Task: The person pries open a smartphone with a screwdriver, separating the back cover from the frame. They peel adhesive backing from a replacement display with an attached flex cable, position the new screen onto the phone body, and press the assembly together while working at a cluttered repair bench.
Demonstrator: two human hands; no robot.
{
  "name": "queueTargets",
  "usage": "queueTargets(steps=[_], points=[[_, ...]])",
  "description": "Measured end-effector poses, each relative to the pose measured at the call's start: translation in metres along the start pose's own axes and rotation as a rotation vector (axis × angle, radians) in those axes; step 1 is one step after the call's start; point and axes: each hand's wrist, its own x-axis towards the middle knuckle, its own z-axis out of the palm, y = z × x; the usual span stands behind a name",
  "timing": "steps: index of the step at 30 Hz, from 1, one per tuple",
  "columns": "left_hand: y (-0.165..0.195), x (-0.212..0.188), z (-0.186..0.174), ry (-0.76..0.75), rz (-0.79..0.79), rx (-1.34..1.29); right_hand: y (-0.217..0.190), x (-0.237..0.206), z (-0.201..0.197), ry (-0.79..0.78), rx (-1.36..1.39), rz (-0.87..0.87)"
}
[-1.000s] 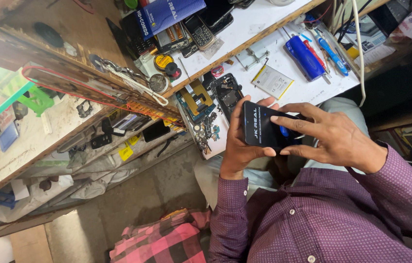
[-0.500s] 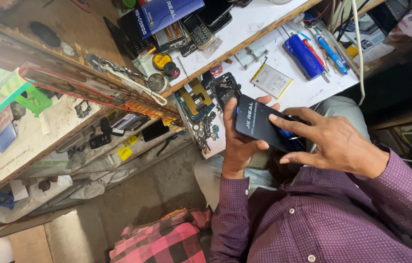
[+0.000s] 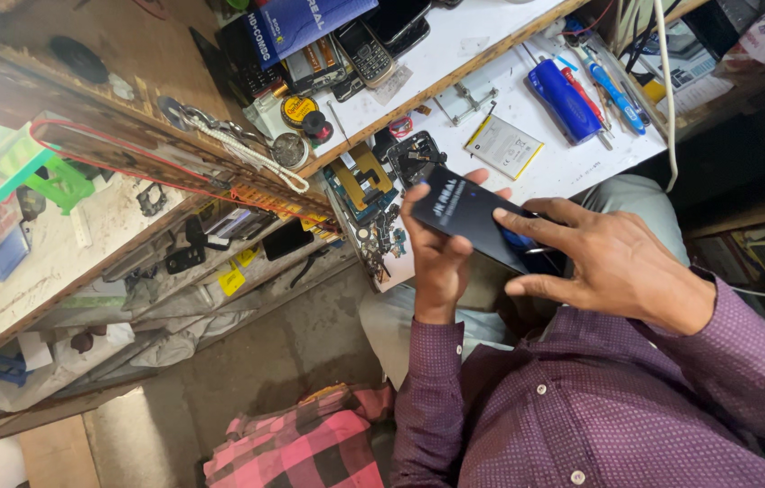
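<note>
Cluttered repair bench: your white surface (image 3: 491, 68) carries a flat battery pack (image 3: 502, 145), a blue cylinder tool (image 3: 564, 99), pens, small metal parts & a bare circuit board (image 3: 361, 179). Wooden ledge above holds a keypad phone (image 3: 366, 51), round tins and a blue box. You're holding a dark phone (image 3: 473, 217) over your lap, just in front of the surface edge, tilted. Left hand (image 3: 438, 262) wraps it from below, thumb on its left edge. Right hand (image 3: 604, 258) grips its right end, fingers spread over the back w/ a small blue piece under the fingertips. Plaid cloth (image 3: 301, 447) lies on the floor.
</note>
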Motion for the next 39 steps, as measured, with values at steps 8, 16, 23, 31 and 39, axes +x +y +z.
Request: queueTargets(steps=[8, 16, 23, 31, 39], points=[[-0.003, -0.001, -0.014, 0.276, 0.018, -0.290, 0.011, -0.007, 0.018, 0.452, 0.228, -0.321], [-0.024, -0.003, -0.015, 0.368, -0.041, -0.477, 0.024, 0.001, 0.038, 0.610, 0.248, -0.353], [-0.037, -0.006, -0.011, 0.361, -0.112, -0.467, 0.028, 0.001, 0.038, 0.632, 0.231, -0.393], [-0.037, -0.011, -0.018, 0.356, -0.118, -0.484, 0.031, 0.002, 0.033, 0.538, 0.298, -0.468], [-0.025, -0.031, -0.039, 0.349, -0.066, -0.664, 0.036, 0.002, 0.025, 0.336, 0.444, -0.016]])
